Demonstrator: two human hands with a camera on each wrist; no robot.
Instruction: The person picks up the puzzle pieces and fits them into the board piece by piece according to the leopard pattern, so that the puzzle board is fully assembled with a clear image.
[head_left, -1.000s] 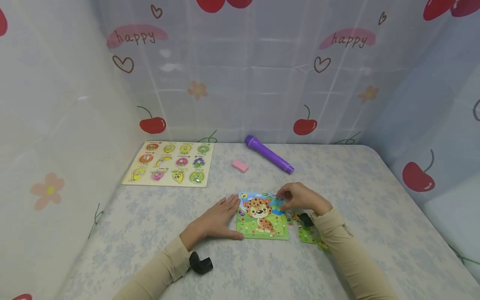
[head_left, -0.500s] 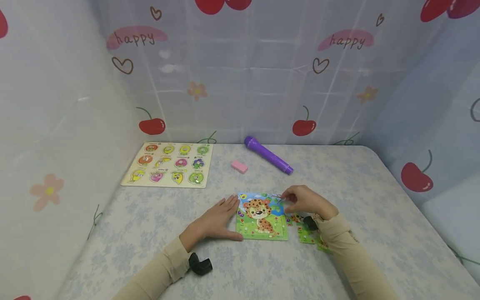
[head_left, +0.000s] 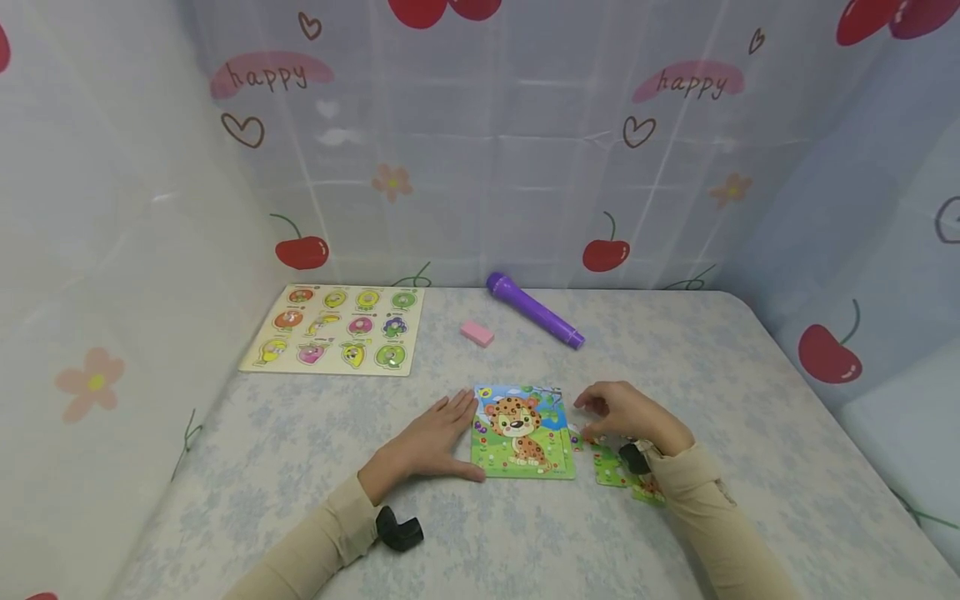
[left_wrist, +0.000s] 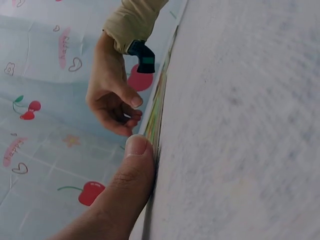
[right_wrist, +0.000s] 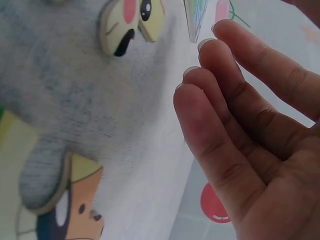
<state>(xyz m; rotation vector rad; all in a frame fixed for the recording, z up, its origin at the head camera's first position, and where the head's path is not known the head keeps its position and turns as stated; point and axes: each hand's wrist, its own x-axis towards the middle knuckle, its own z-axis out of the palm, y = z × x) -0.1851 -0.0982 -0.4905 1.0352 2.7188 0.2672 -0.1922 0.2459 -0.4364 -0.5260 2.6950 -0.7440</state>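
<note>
A square jigsaw puzzle (head_left: 517,433) with a spotted leopard cub lies at the middle of the table. My left hand (head_left: 423,442) rests flat with straight fingers along its left side, and the thumb (left_wrist: 135,167) touches the board's edge in the left wrist view. Just right of the puzzle, my right hand (head_left: 637,417) hovers over loose puzzle pieces (head_left: 611,468), its fingers loosely bent and holding nothing. Close up in the right wrist view, a puzzle piece with an eye (right_wrist: 116,27) lies on the table below the fingers. The right forearm partly hides the pieces.
A wooden fruit puzzle board (head_left: 333,330) lies at the back left. Behind the leopard puzzle are a pink eraser-like block (head_left: 477,334) and a purple toy microphone (head_left: 534,310). Printed curtains (head_left: 480,167) enclose the table's back and sides.
My right hand has left the puzzle's upper right corner and moved right and toward me, over the loose pieces. My left hand has stayed in place.
</note>
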